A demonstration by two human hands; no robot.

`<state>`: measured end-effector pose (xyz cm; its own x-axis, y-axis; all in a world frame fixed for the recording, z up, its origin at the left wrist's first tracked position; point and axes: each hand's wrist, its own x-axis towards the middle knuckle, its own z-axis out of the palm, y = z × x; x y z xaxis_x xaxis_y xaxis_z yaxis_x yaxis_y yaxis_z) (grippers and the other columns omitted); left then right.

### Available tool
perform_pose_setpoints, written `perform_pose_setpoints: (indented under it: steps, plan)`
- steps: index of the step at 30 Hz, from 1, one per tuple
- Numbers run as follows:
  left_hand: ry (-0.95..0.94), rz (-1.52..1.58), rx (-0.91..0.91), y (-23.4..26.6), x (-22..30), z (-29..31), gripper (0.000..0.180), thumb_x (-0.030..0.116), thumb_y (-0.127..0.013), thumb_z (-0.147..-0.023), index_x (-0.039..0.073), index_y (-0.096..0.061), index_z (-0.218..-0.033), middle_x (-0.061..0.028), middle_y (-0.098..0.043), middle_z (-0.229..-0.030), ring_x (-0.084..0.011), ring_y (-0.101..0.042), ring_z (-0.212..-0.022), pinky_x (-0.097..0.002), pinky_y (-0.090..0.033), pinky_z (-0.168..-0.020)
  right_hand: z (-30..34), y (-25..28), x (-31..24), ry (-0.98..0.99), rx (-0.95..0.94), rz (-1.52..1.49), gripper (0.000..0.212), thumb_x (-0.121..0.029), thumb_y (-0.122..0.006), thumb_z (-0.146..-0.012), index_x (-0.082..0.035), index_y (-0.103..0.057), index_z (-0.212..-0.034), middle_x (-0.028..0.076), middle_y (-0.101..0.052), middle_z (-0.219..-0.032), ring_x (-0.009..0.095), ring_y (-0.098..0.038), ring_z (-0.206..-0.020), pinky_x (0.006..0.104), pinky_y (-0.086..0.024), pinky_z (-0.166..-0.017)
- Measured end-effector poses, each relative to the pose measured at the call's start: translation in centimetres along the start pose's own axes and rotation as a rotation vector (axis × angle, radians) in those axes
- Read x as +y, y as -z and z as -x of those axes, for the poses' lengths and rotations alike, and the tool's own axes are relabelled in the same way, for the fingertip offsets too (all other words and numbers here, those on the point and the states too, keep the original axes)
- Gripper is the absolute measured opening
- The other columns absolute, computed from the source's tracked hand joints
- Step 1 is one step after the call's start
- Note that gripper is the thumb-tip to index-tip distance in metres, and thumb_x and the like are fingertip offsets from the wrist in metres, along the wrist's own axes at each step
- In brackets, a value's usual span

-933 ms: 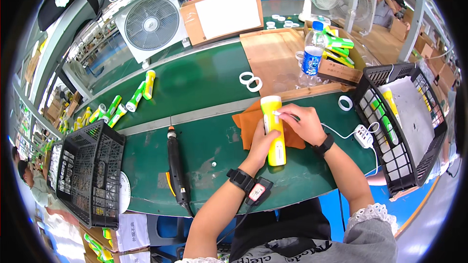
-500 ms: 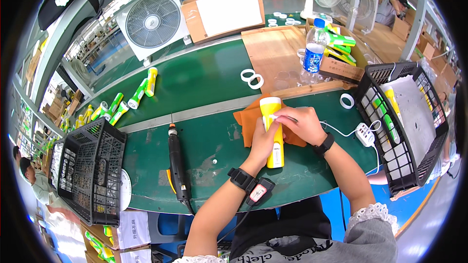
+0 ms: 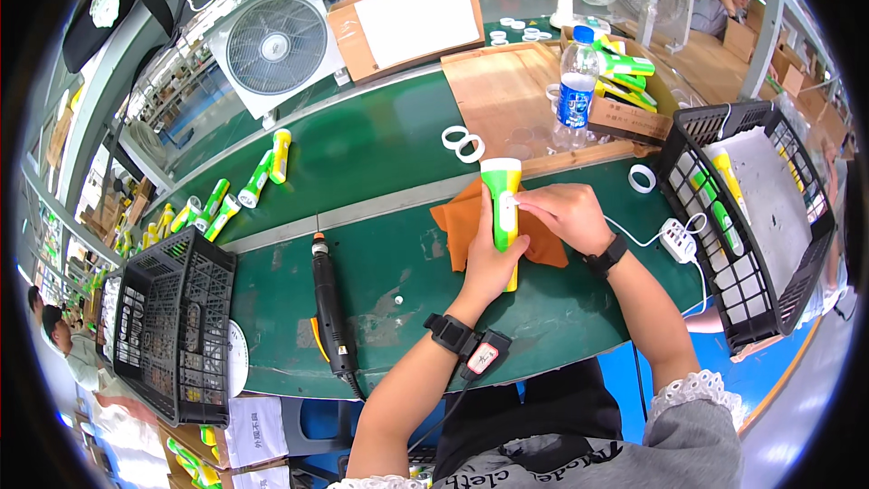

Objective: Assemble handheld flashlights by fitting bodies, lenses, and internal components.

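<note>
A yellow and green flashlight (image 3: 501, 204) with a white rim stands nearly upright over the table, lens end away from me. My left hand (image 3: 491, 263) is wrapped round its body, thumb across the lower part. My right hand (image 3: 566, 217) is at the flashlight's right side, thumb and forefinger pinched against it around something small and whitish that I cannot make out. Under both hands lies a crumpled orange cloth (image 3: 457, 217). A white cable (image 3: 634, 235) runs from a white multi-port charger (image 3: 677, 240) toward my right hand; its end is hidden.
A black electric screwdriver (image 3: 331, 308) lies left of my hands. Black crates stand at the left (image 3: 172, 335) and right (image 3: 751, 217). More flashlights (image 3: 258, 177) lie on the green belt. White rings (image 3: 463, 143), a water bottle (image 3: 577, 91) and a cardboard box (image 3: 629, 118) are beyond my hands.
The flashlight has been turned in my left hand, so its green side now faces up. My right hand has shifted slightly and pinches at its right side.
</note>
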<state>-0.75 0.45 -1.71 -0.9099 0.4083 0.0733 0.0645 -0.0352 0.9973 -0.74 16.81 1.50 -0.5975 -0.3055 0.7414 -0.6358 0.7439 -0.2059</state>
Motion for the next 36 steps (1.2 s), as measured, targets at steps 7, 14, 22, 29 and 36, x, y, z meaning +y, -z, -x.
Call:
perform_pose_setpoints:
  steps: [7, 14, 22, 29, 36]
  plan:
    - [-0.207, -0.385, 0.149, 0.3, -0.9, -0.1, 0.070, 0.013, -0.066, -0.070, 0.002, -0.030, -0.129, -0.0152, -0.057, -0.100, -0.0254, -0.057, -0.092, -0.0329, -0.044, -0.083, -0.2, 1.4, -0.1, -0.032, -0.218, 0.155, 0.012, -0.012, -0.060, -0.077, -0.010, -0.065, -0.088, 0.008, -0.064, -0.075, 0.024, -0.061, -0.065, 0.0316, -0.049, -0.058]
    - [-0.125, 0.021, 0.059, 0.6, -0.1, -0.5, 0.075, 0.006, -0.070, -0.068, 0.007, -0.029, -0.131, -0.0085, -0.049, -0.111, -0.0166, -0.049, -0.103, -0.0301, -0.041, -0.087, -0.1, 0.2, 0.8, -0.201, -0.019, -0.209, 0.013, -0.012, -0.064, -0.076, -0.005, -0.065, -0.087, 0.011, -0.064, -0.078, 0.028, -0.062, -0.069, 0.0314, -0.050, -0.061]
    - [0.022, 0.254, -0.054, 0.2, 0.9, -0.1, 0.064, 0.007, -0.050, -0.085, 0.015, -0.015, -0.138, -0.0096, -0.050, -0.104, -0.0180, -0.058, -0.072, -0.0304, -0.050, -0.060, 0.2, 0.1, 1.1, -0.313, 0.021, -0.263, 0.013, -0.007, -0.065, -0.075, -0.003, -0.065, -0.087, 0.011, -0.065, -0.078, 0.022, -0.063, -0.063, 0.0272, -0.049, -0.056]
    - [-0.017, 0.234, -0.043, -0.2, 0.3, -0.1, 0.070, 0.004, -0.052, -0.083, 0.016, -0.011, -0.138, -0.0089, -0.049, -0.104, -0.0168, -0.057, -0.072, -0.0292, -0.050, -0.061, 0.0, 0.1, 0.2, -0.401, 0.022, -0.358, 0.013, -0.007, -0.063, -0.077, -0.003, -0.065, -0.089, 0.013, -0.064, -0.080, 0.026, -0.063, -0.068, 0.0288, -0.049, -0.059]
    - [-0.374, -0.110, 0.037, 0.7, -1.6, -1.5, 0.081, -0.006, -0.059, -0.075, 0.014, -0.011, -0.137, -0.0104, -0.048, -0.103, -0.0149, -0.056, -0.075, -0.0282, -0.049, -0.062, 0.0, -0.3, 0.2, -0.493, 0.018, -0.481, 0.012, -0.002, -0.061, -0.078, 0.000, -0.063, -0.090, 0.011, -0.066, -0.076, 0.015, -0.064, -0.070, 0.0246, -0.049, -0.063]
